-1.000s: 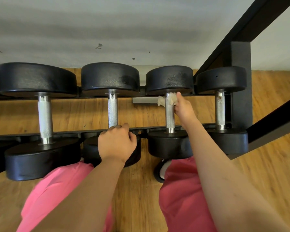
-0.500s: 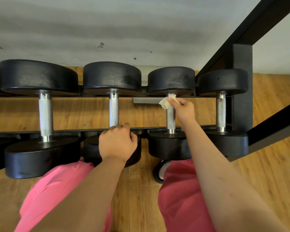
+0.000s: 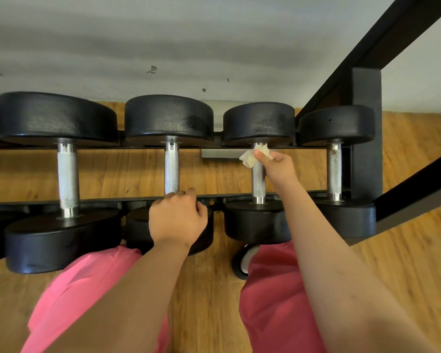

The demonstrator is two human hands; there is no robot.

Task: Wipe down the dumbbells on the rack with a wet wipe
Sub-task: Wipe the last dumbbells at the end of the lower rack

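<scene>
Several black dumbbells with knurled steel handles lie across the black rack (image 3: 367, 174). My right hand (image 3: 278, 169) pinches a crumpled white wet wipe (image 3: 252, 156) against the far end of the third dumbbell's handle (image 3: 258, 182), just under its far head (image 3: 259, 123). My left hand (image 3: 177, 220) is curled over the near end of the second dumbbell (image 3: 172, 169), resting on its near head and hiding most of it. The first dumbbell (image 3: 68, 174) and the fourth dumbbell (image 3: 334, 171) are untouched.
The rack's black post and diagonal braces (image 3: 405, 207) stand at the right. A black caster wheel (image 3: 241, 263) shows below the third dumbbell. Wooden floor lies underneath, a grey wall behind. My pink-clad legs (image 3: 278, 301) are close to the rack's front.
My right hand with the wipe has shifted slightly along the far end of the third handle, the thumb now on top of the wipe. My left hand has stayed put.
</scene>
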